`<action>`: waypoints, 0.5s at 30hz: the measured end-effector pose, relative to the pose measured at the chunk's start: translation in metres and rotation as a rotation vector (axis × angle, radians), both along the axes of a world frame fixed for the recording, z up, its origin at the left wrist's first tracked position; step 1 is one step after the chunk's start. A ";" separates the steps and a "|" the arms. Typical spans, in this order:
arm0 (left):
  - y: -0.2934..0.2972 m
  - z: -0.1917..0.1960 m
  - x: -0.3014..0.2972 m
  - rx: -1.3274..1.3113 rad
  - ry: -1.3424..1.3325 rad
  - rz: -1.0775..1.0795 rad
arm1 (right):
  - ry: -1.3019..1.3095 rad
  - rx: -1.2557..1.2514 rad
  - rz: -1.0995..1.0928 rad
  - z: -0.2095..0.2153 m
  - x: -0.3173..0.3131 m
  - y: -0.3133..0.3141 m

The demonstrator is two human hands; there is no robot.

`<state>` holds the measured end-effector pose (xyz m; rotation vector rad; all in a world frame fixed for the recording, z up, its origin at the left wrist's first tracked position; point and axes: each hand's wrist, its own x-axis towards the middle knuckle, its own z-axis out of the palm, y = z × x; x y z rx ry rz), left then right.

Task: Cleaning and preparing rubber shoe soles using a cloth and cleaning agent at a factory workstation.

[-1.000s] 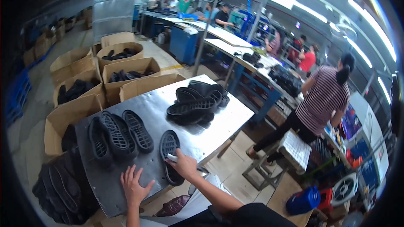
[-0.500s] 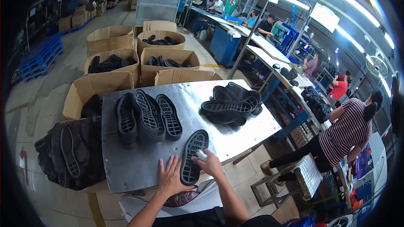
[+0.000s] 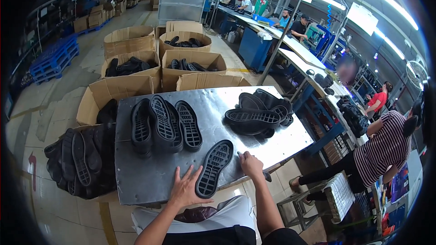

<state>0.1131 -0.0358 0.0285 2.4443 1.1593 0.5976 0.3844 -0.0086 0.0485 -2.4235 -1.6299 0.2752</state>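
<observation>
A black shoe sole (image 3: 215, 169) lies with its gridded cavity up at the near edge of the metal table. Beside its heel end my left hand (image 3: 185, 187) rests with fingers spread, the thumb at the heel. To the right of the sole, low over the tabletop, my right hand (image 3: 252, 165) is closed, and a small dark tip pokes out by its fingers; most of what it grips is hidden. Several black soles (image 3: 162, 124) stand in a row at the table's left. Another heap of soles (image 3: 254, 117) lies at the back right.
The metal table (image 3: 150, 179) is flanked on the left by a carton heaped with black soles (image 3: 79, 163). More cardboard boxes (image 3: 195, 59) stand beyond it. At right, a person in a striped top (image 3: 381, 145) works at a long bench, near a stool (image 3: 336, 197).
My right hand has left the sole and moved right, down beside it; the white thing it held no longer shows. My left hand stays by the heel. The whole view has shifted slightly.
</observation>
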 end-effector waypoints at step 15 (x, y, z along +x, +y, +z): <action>-0.004 0.003 0.031 0.016 -0.049 0.109 | -0.110 0.332 0.271 0.004 -0.023 0.042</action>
